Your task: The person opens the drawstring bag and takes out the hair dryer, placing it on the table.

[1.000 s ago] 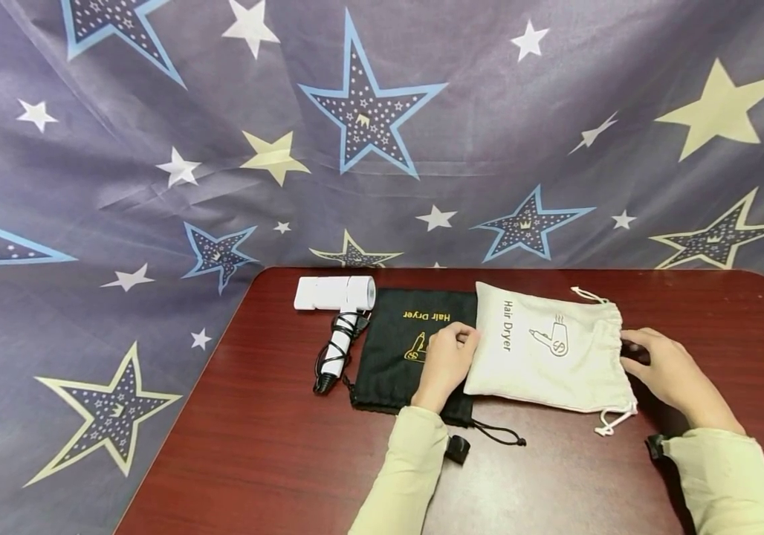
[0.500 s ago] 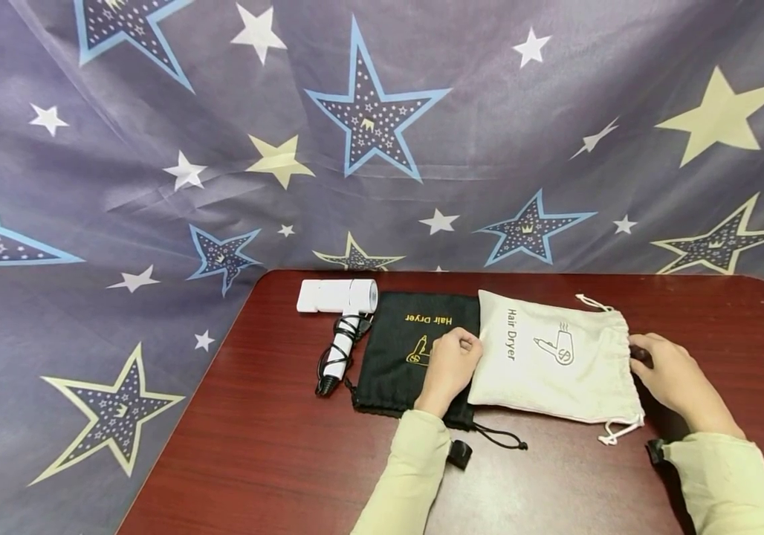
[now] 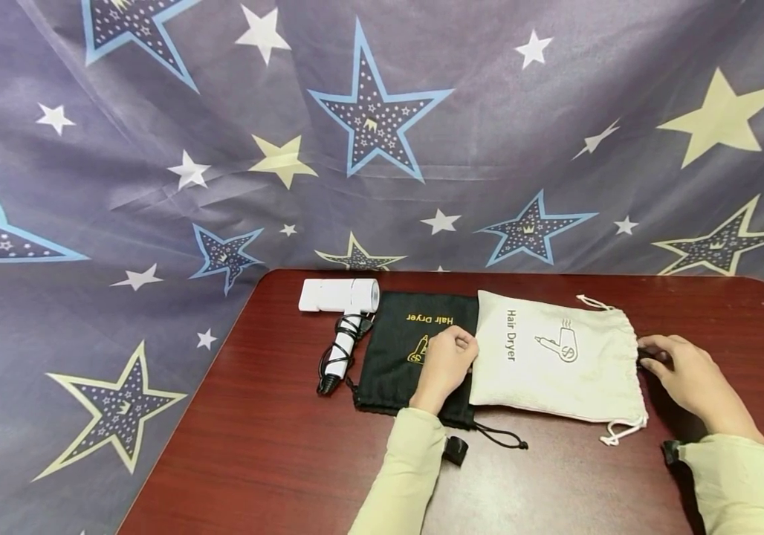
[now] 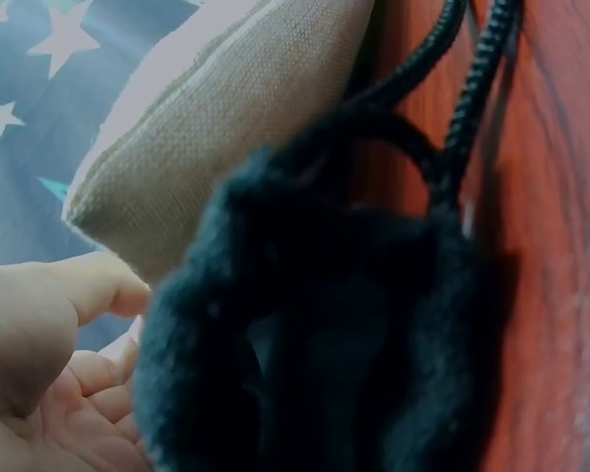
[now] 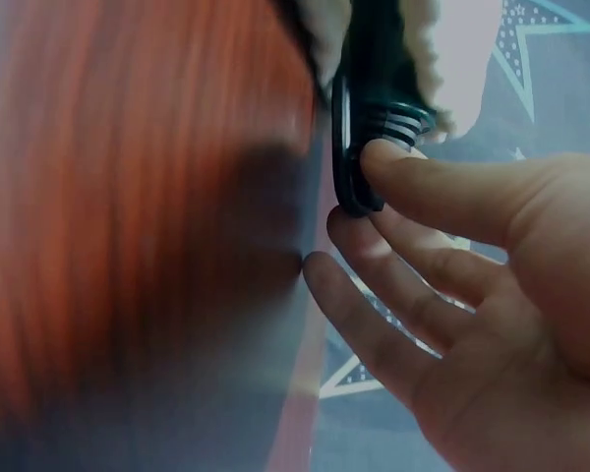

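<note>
A white drawstring bag (image 3: 522,379) printed "Hair Dryer" lies bulging on the table, its mouth to the right. My left hand (image 3: 447,360) pinches its closed left end, thumb and fingertips meeting at the cloth, as the left wrist view also shows by the bag's corner (image 4: 177,187). At the mouth, my right hand (image 3: 693,379) pinches the dark handle end of a hair dryer (image 5: 349,157), with its ribbed cord sleeve and hanging loop; the rest is hidden in the bag. In the right wrist view my thumb presses on the ribbed part, the other fingers spread below.
A black drawstring bag (image 3: 382,364) with yellow print lies flat under my left forearm, its cord (image 3: 505,444) trailing on the red-brown table (image 3: 255,461). Left of it lies a white hair dryer (image 3: 338,296) with its black cable wound round the handle. A starry cloth (image 3: 382,215) hangs behind.
My right hand has moved slightly to the right, and the white bag's mouth has shifted right with it. Less of the dark handle end shows in the head view. My left hand stays at the bag's end.
</note>
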Motion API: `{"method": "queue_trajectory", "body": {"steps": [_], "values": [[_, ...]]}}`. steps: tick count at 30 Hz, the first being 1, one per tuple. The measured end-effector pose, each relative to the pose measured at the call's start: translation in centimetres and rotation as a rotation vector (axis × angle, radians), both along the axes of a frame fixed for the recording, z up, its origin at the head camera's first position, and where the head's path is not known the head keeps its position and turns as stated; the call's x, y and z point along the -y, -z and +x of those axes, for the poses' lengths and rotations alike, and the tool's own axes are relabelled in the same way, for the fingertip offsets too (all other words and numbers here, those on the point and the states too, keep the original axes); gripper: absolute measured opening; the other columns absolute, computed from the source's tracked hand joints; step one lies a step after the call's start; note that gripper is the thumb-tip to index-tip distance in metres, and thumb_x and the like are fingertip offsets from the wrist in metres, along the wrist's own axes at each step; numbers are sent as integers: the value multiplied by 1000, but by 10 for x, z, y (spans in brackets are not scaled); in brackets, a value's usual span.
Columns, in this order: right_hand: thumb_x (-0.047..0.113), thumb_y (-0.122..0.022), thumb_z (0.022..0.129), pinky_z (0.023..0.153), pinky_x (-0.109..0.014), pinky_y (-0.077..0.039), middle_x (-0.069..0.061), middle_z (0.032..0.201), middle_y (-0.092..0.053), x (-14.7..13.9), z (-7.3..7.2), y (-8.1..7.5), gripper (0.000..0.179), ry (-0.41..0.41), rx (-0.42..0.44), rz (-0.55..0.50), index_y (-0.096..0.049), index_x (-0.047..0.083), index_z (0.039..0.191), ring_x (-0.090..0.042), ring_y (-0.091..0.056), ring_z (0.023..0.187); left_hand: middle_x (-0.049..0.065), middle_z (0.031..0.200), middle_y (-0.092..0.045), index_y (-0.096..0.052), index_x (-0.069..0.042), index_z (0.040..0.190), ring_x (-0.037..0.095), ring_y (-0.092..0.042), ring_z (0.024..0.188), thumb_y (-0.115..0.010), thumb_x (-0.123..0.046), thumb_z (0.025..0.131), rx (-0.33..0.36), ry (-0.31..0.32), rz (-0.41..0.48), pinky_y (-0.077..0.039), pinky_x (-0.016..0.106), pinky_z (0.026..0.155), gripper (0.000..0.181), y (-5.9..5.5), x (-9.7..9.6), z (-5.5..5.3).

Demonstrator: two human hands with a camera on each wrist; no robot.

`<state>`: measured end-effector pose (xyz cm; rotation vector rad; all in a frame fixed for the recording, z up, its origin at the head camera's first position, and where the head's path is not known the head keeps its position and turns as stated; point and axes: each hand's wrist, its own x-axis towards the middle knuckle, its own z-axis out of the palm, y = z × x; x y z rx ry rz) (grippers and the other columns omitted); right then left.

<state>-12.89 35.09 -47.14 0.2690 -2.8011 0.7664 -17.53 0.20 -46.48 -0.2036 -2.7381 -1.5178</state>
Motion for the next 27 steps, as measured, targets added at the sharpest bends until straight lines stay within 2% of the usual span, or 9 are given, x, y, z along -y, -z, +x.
{"method": "queue_trajectory", "body": {"steps": [3, 6, 8, 10, 12, 16, 27], "values": [[-8, -72, 80, 68, -57, -44, -31, 97, -63, -5, 2, 0, 24, 3, 19, -2, -65, -6, 103, -43, -61, 82, 1, 72, -67, -69, -5, 88, 2, -58, 50, -62, -10, 90, -7, -3, 24, -51, 18, 54, 9, 0, 0, 0], [-5, -74, 80, 67, -49, -46, -28, 95, -63, -8, 2, 0, 27, -3, 45, 3, -65, -6, 105, -40, -61, 81, 1, 73, -68, -71, -5, 89, 2, -59, 50, -61, -12, 92, -4, -8, 37, -52, 19, 53, 12, 2, -1, 0], [-2, -76, 79, 68, -48, -47, -29, 98, -62, -9, 2, 1, 32, -16, 63, 5, -64, -7, 109, -41, -61, 82, 1, 76, -69, -72, -6, 93, 2, -60, 52, -62, -15, 94, 4, -8, 47, -52, 19, 54, 14, 3, -2, 0], [0, -76, 80, 72, -51, -48, -31, 103, -61, -8, 1, 2, 39, -32, 77, -2, -61, -9, 115, -44, -61, 88, 1, 79, -70, -73, -6, 97, 1, -61, 57, -63, -19, 95, 10, -4, 43, -53, 19, 58, 16, 3, -3, 0], [0, -75, 81, 78, -59, -46, -35, 110, -59, -6, -2, 3, 43, -53, 86, -3, -58, -12, 119, -51, -59, 97, 1, 82, -71, -73, -6, 100, 1, -62, 62, -66, -20, 94, 12, 8, 38, -53, 19, 63, 17, 2, -4, 0], [-3, -71, 83, 85, -66, -39, -41, 118, -55, -2, -4, 2, 43, -67, 95, 7, -55, -14, 121, -59, -51, 108, 0, 82, -71, -73, -7, 101, 1, -63, 67, -69, -17, 91, 5, 34, 17, -51, 19, 68, 15, 0, -5, 0], [-1, -68, 87, 84, -67, -39, -40, 118, -55, -4, -2, 3, 39, -48, 88, 13, -54, -11, 123, -58, -51, 108, -1, 78, -68, -72, -9, 94, 2, -63, 67, -69, -14, 91, -11, 37, -6, -51, 19, 66, 7, -4, 0, 0]]}}
